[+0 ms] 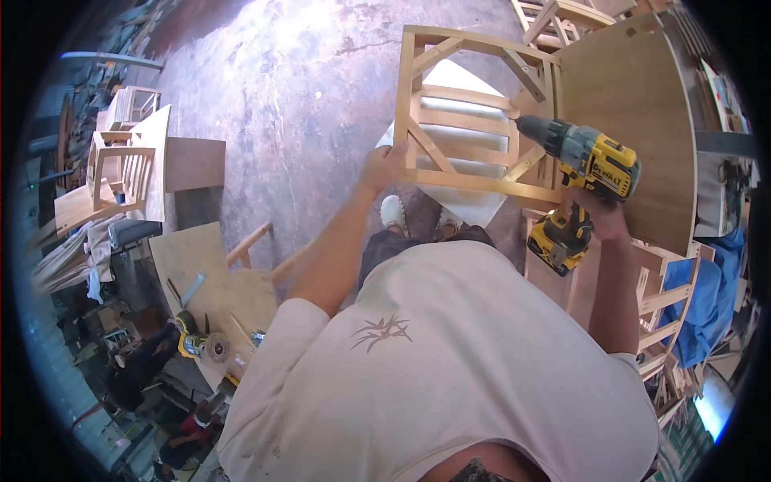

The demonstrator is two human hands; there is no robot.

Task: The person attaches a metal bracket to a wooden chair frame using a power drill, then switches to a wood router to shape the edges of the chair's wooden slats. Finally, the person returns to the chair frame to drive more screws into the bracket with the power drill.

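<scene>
From where I stand, everything sits around the wooden frame (482, 183), a chair-like piece with diagonal corner braces, held up in front of the person's body. The left arm reaches out nearly straight to the frame's near left corner, and there the left hand (384, 169) grips the wood, knuckles outward; some of its fingers are hidden by the angle.

The right arm comes up on the frame's other side, with the forearm pointing away from the body. The right hand (598, 213) is wrapped around the handle of a yellow-and-black drill (614, 165), just beyond the frame's near right corner. The wrist angles the tool so its chuck (542, 132) points leftward over the frame's right part. I can't tell whether the tip touches wood, or whether a finger presses the trigger.

A broad plywood panel (666, 145) stands at the frame's right end. Slats (462, 120) show through the frame's opening. A white shoe (393, 213) is on the floor on the frame's near side.
</scene>
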